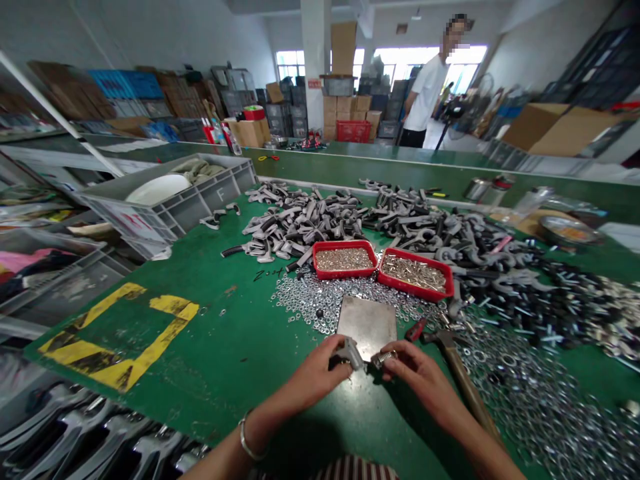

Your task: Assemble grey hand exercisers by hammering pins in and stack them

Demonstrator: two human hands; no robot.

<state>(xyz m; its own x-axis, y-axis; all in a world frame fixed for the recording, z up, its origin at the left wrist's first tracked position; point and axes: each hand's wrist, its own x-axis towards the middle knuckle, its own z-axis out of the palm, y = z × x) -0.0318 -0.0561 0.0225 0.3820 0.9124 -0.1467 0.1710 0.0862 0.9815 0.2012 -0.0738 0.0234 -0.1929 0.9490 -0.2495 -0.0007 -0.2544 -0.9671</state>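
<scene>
My left hand [327, 365] is closed around a grey metal casting [354, 353], held over the near edge of a square steel plate [367, 320]. Just to its right, my right hand [413, 368] pinches a small metal part with ridges like a spring or thread [384, 358]; its exact kind is unclear. The two parts are close together, with a narrow dark gap or piece between them. Beside my right hand lies a hammer [457, 367] with a wooden handle, and a red-handled tool [416, 329] is near its head.
Two red trays [345, 273] of small metal pins stand behind the plate, among loose washers [305, 300]. Grey castings [320, 217] are heaped beyond. Black parts with bolts [540, 307] and rings [540, 400] spread right. A grey crate [200, 200] stands left. A person [425, 93] stands across the bench.
</scene>
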